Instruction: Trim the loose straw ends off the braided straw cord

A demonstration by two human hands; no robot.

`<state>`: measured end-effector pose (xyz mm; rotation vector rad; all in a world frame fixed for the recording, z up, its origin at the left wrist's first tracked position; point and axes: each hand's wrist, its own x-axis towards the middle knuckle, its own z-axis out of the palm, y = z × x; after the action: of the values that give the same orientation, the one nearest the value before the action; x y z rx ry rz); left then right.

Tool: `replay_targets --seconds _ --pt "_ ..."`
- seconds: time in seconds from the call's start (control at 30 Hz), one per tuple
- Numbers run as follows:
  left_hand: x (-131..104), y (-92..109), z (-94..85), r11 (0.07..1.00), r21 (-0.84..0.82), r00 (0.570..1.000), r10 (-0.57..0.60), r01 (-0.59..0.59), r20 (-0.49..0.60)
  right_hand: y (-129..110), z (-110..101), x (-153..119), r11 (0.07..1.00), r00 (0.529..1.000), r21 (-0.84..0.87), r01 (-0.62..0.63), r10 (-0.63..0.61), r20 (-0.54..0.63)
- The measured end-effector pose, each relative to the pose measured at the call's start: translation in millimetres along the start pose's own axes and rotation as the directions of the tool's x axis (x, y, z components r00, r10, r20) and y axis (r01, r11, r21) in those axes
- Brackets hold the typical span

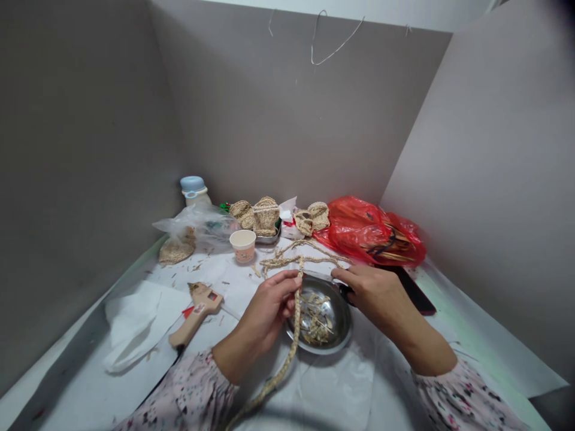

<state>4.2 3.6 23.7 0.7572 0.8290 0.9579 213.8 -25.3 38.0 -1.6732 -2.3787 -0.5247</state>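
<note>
At the metal bowl (340,321), the left hand (273,304) pinches the braid (296,320), the right hand (376,291) grips black-handled scissors (345,293); I'd hold it taut, snipping strays close

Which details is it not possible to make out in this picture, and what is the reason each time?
In the head view:
Braided cord, near end: cut off by the bottom edge.
Black-handled tool, handle shape: mostly covered by the right hand.
Red bag, full contents: hidden by its crumpled plastic.
Glue gun, sticker print: too small to read.
</note>
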Motion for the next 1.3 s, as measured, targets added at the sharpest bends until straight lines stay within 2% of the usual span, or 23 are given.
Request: replay_targets --seconds 0.13,0.33,0.57,0.83,1.0,1.1,1.3 --pt "0.0 0.2 -0.1 1.0 0.016 0.999 0.014 -0.014 0.034 0.9 -0.8 0.4 1.0 1.0 0.007 0.004 -0.004 0.016" --pt "-0.7 0.7 0.4 0.998 0.068 1.0 0.013 -0.015 0.026 4.0 -1.7 1.0 0.999 0.999 0.034 0.004 -0.006 0.033" --pt "2.7 -3.8 -1.3 0.972 0.213 0.994 0.106 -0.1 -0.019 12.0 -7.3 -1.4 0.995 0.998 0.088 -0.046 0.041 0.056" --pt "4.4 -4.4 -0.1 0.948 0.285 0.984 0.167 -0.141 -0.066 -2.4 -14.8 -1.0 0.997 0.994 0.07 -0.026 0.018 0.11" --pt "2.9 -5.1 0.3 0.924 0.345 0.974 0.209 -0.167 -0.087 -6.7 -24.3 -0.2 0.995 0.985 0.048 -0.087 0.079 0.154" --pt "2.7 -5.3 -0.4 0.916 0.366 0.974 0.21 -0.166 -0.084 -7.6 -30.1 -0.4 0.993 0.977 0.018 -0.115 0.11 0.184" --pt "2.7 -3.9 1.0 0.912 0.374 0.974 0.211 -0.168 -0.078 -8.4 -30.3 -1.4 0.994 0.977 0.047 -0.098 0.087 0.196"
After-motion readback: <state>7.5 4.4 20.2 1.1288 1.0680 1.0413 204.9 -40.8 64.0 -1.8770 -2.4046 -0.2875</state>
